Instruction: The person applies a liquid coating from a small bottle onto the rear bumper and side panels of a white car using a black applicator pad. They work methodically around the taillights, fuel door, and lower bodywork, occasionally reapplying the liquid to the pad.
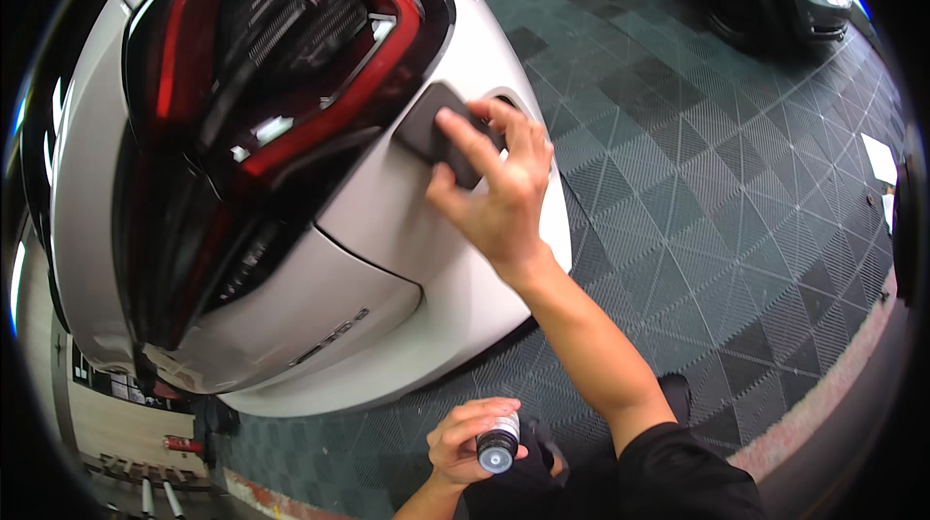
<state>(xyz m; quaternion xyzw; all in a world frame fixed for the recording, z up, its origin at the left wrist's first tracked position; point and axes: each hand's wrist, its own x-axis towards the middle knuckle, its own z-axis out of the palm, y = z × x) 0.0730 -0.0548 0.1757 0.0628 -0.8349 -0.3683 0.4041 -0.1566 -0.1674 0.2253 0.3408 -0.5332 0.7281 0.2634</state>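
Your right hand (pixel 499 195) clamped one dark grey applicator pad (pixel 434 132) flat against the white car body (pixel 387 220), just right of the red tail light (pixel 281 64). The pad's long axis ran down and rightward, under your fingertips. Your left hand (pixel 465 442) closed around one small bottle (pixel 498 444) with a grey cap, held low near your body, well apart from the pad. One pad, one bottle.
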